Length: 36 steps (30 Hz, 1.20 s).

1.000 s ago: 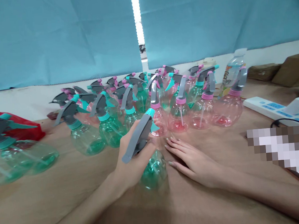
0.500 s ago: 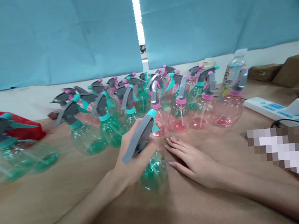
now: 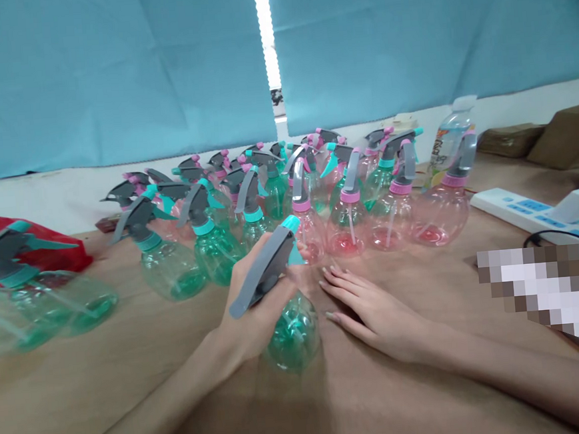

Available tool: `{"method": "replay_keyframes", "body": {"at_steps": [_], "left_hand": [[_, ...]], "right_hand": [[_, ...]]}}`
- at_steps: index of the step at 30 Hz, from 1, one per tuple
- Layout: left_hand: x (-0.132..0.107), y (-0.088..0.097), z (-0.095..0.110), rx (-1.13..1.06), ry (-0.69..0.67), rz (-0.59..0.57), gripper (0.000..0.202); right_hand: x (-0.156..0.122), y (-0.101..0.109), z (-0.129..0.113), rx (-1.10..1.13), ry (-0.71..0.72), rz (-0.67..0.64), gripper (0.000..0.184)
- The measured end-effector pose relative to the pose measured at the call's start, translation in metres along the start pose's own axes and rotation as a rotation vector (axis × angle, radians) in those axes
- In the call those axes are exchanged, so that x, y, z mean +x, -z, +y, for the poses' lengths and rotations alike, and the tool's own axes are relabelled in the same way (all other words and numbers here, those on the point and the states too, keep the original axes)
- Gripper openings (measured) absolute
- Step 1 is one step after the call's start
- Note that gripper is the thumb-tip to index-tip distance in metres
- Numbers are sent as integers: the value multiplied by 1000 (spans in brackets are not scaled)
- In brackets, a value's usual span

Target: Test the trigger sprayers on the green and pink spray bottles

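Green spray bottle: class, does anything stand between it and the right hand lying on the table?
Nothing visible does. The left hand grips the green spray bottle at its neck; the right hand lies flat on the table close beside it, only bare table between. The other bottles stand behind.

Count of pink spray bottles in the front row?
4, in a row beyond the right hand: leftmost pink bottle, second pink bottle, third pink bottle, rightmost pink bottle. More behind may be hidden.

A whole crowd of pink and green spray bottles (image 3: 272, 191) stood at the back of the surface (image 3: 130, 363). A red bag (image 3: 72, 259) sat far left. A white power strip (image 3: 509, 206) lay off right.
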State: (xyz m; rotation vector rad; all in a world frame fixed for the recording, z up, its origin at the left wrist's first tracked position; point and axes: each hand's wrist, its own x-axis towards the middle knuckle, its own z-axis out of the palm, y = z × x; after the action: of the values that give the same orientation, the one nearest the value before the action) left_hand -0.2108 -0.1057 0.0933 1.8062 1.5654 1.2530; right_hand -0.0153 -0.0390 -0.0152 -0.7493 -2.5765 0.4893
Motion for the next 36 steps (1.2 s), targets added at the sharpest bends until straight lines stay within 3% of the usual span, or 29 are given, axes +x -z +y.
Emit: {"method": "replay_keyframes", "body": {"at_steps": [8, 12, 19, 24, 26, 31, 36], "left_hand": [[1, 1, -4, -14, -17, 12, 13], [0, 1, -2, -7, -24, 9, 43], [-4, 10, 2, -39, 14, -58, 79], [-21, 32, -4, 49, 19, -110, 97], [-35, 43, -10, 90, 14, -115, 91], [-80, 75, -26, 125, 53, -82, 50], [-114, 119, -39, 290, 92, 73, 42]], "right_hand": [[1, 6, -4, -3, 40, -24, 47], [-3, 19, -17, 136, 80, 5, 45], [12, 22, -52, 177, 56, 178, 82], [25, 12, -76, 165, 26, 154, 71], [27, 10, -84, 205, 25, 122, 68], [46, 2, -107, 257, 114, -28, 71], [83, -24, -142, 186, 170, -80, 78]]}}
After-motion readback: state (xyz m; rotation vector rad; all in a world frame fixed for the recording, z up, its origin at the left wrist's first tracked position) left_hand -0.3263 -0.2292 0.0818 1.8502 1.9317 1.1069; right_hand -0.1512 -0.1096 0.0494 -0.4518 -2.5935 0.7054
